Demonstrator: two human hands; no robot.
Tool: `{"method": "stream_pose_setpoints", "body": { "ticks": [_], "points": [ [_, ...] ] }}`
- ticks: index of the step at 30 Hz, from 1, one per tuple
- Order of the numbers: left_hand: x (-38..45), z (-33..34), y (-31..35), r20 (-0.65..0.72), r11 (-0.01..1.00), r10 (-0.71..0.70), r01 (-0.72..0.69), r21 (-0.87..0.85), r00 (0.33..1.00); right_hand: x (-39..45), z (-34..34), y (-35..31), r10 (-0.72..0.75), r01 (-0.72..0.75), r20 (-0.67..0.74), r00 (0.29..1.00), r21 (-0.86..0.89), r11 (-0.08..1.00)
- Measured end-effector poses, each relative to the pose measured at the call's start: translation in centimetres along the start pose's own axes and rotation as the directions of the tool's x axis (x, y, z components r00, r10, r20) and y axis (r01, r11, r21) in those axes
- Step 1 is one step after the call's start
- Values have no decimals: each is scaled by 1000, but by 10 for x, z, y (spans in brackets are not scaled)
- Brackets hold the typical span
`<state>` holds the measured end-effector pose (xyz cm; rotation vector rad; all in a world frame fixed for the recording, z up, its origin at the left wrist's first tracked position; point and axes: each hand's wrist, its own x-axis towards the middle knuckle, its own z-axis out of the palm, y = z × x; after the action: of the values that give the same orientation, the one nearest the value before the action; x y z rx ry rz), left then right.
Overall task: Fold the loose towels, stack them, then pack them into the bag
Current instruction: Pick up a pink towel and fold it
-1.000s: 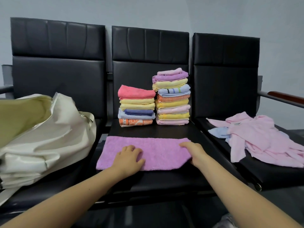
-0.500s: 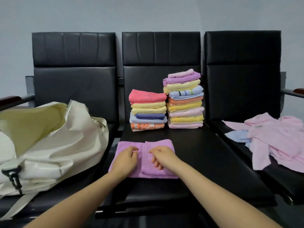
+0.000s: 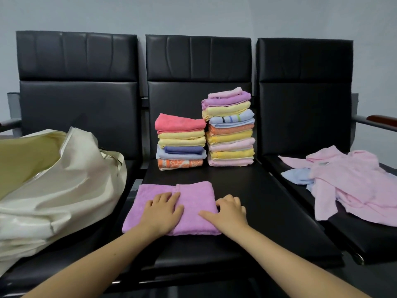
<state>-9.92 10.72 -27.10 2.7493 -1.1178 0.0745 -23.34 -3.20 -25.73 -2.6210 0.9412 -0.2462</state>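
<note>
Folded over since a moment ago, the purple terry towel (image 3: 174, 208) lies under both flat, relaxed hands, left (image 3: 162, 212) and right (image 3: 228, 214); two folded stacks (image 3: 205, 134) wait, loose pink towels (image 3: 352, 183) and the cream fabric bag (image 3: 53, 188) remain.

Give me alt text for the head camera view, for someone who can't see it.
Both hands, left hand and right hand, press a folded purple towel on a black seat, behind it two stacks of folded towels; an open cream bag left, loose pink towels right.
</note>
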Motion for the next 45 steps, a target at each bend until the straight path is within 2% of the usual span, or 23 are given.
{"method": "stream_pose_setpoints", "body": {
  "ticks": [3, 4, 7, 10, 11, 12, 14, 15, 16, 18, 20, 23, 25, 27, 30, 32, 34, 38, 39, 41, 42, 43, 45],
  "points": [
    [-3, -1, 0, -27, 998, 1, -3, -67, 1000, -1, -4, -3, 60, -69, 49, 997, 210, 975],
    [-5, -2, 1, -37, 991, 9, -14, -133, 999, -1, -7, -4, 84, -101, 64, 994, 342, 934],
    [-10, -6, 8, -105, 923, 33, -71, -379, 994, -6, -25, -9, 160, -175, 94, 983, 755, 632],
    [-11, -11, 16, -191, 834, 44, -141, -534, 981, -10, -46, -12, 206, -184, 97, 974, 868, 461],
    [-11, -15, 18, -180, 769, 9, -122, -628, 984, -12, -52, -14, 207, -163, 79, 975, 887, 433],
    [-11, -18, 20, -121, 656, -53, -57, -753, 991, -13, -54, -17, 199, -135, 55, 978, 899, 416],
    [-12, -27, 26, 102, 261, -145, 138, -955, 984, -16, -55, -27, 125, -97, 48, 991, 904, 417],
    [-13, -30, 26, 207, 85, -135, 219, -972, 969, -17, -52, -33, 54, -93, 78, 995, 907, 410],
    [-14, -33, 25, 286, -24, -105, 286, -958, 952, -18, -48, -39, -19, -107, 125, 992, 908, 404],
    [-16, -33, 20, 379, -127, -44, 372, -920, 924, -18, -38, -48, -86, -153, 215, 973, 875, 459],
    [-19, -35, 18, 392, -84, -82, 386, -919, 916, -17, -27, -47, -86, -82, 169, 982, 787, 612],
    [-16, -35, 14, 261, 186, -214, 301, -935, 941, -19, -17, -36, -114, 86, 6, 994, 612, 786],
    [-13, -35, 12, 156, 352, -241, 236, -906, 958, -19, -10, -28, -107, 79, 26, 994, 509, 857],
    [-14, -35, 9, 39, 498, -277, 178, -849, 960, -20, -5, -23, -59, 35, 64, 996, 328, 944],
    [-19, -23, 0, -136, 779, -255, 120, -616, 957, -21, 5, -21, -36, 29, 65, 997, 104, 994],
    [-21, -13, -5, -122, 898, -252, 184, -400, 960, -21, 8, -23, -38, 31, 74, 997, 92, 995],
    [-23, -9, -6, -78, 921, -286, 252, -297, 955, -20, 7, -29, -21, 10, 92, 995, 127, 992],
    [-24, -7, -5, -62, 923, -283, 254, -290, 957, -18, 8, -48, 58, -97, 138, 989, 301, 949],
    [-25, -7, -6, -60, 922, -275, 246, -299, 960, -18, 8, -51, 86, -153, 168, 982, 438, 886],
    [-30, -10, -7, -51, 906, -240, 205, -370, 969, -21, 2, -61, 46, -252, 291, 956, 729, 636],
    [-34, -12, -6, -52, 865, -215, 165, -473, 975, -23, -4, -64, -8, -273, 323, 946, 813, 514],
    [-38, -16, -2, -65, 790, -193, 115, -602, 979, -24, -9, -66, -36, -297, 346, 938, 851, 433],
    [-44, -28, 12, -26, 574, -214, 105, -812, 976, -26, -21, -66, -50, -318, 344, 937, 906, 280]
  ]
}}
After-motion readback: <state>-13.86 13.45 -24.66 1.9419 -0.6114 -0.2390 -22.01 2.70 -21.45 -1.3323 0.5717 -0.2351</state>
